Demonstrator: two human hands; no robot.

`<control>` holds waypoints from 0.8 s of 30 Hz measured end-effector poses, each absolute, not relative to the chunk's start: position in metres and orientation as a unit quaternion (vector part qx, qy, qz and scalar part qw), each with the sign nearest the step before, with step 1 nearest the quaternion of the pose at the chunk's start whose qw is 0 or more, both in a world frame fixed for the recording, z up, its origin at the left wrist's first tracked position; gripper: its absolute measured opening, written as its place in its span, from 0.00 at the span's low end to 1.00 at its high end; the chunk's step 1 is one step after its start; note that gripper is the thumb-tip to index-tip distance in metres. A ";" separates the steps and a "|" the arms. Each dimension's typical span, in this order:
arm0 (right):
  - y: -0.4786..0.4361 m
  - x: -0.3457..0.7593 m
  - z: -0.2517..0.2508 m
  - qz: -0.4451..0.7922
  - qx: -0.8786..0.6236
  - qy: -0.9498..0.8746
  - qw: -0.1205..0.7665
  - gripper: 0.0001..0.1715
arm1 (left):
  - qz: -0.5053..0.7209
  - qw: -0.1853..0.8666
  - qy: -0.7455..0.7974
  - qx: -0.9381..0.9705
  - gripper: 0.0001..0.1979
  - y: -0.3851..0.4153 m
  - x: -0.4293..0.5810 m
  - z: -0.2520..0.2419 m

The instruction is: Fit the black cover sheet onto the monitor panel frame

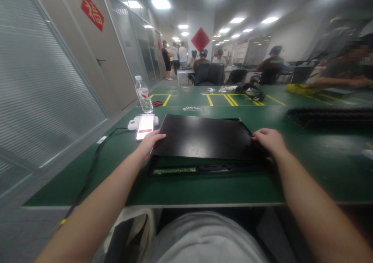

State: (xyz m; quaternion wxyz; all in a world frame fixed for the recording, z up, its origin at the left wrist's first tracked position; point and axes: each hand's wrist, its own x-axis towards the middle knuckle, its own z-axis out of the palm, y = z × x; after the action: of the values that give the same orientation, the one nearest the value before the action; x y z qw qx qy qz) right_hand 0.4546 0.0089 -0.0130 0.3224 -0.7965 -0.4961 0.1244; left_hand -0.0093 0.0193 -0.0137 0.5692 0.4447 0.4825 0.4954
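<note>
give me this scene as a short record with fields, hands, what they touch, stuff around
left hand: grips the left edge of the black panel
right hand: grips the panel's right edge
panel: flat, dark, lying over a black base with a green circuit strip showing at the near edge
surface: green table
nearby left: phone, lit; water bottle upright; black cable
background: other people seated at tables

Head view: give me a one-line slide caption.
Left hand and right hand grip a black panel on a green table.
</note>
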 end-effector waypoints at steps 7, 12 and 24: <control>0.009 0.454 -0.012 0.112 -0.797 -0.504 0.314 0.08 | 0.493 0.574 0.484 0.440 0.24 0.018 -0.009 -0.012; 0.008 0.453 -0.011 0.115 -0.800 -0.502 0.307 0.09 | 0.494 0.573 0.483 0.439 0.23 0.018 -0.008 -0.010; 0.011 0.459 -0.018 0.090 -0.795 -0.515 0.307 0.08 | 0.497 0.567 0.492 0.435 0.22 0.017 -0.008 -0.010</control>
State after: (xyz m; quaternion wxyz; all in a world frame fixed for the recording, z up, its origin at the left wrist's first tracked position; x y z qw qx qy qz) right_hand 0.4592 0.0109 -0.0178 0.3074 -0.7952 -0.5147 0.0901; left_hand -0.0081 0.0170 -0.0103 0.5671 0.4354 0.4918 0.4970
